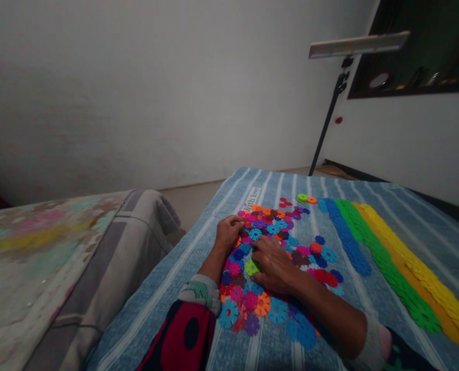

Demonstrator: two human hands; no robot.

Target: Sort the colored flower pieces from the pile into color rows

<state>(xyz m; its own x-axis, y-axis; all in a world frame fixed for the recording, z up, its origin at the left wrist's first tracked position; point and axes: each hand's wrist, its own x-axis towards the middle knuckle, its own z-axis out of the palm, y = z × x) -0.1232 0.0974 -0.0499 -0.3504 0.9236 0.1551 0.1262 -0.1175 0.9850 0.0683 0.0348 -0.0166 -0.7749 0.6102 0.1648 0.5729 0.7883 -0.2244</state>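
A loose pile of notched plastic discs [259, 224] in many colours lies spread on the striped blue cloth [198, 288]. My left hand [228, 232] rests at the pile's upper left edge, fingers bent and touching discs there; no disc shows in its grasp. Over the middle of the pile, my right hand [274, 264] lies palm down with thumb and fingers apart. A lime-green disc [251, 267] sits between its thumb and forefinger, and I cannot make out a grip on it. The discs under the right palm are hidden.
To the right, overlapping discs form long rows: blue [345, 237], green [392, 278], orange [411, 273] and yellow [419, 268]. A lime disc [302, 198] and an orange disc [312, 200] lie beyond the pile. A lamp stand [326, 123] rises behind; another cloth-covered surface [39, 278] is at left.
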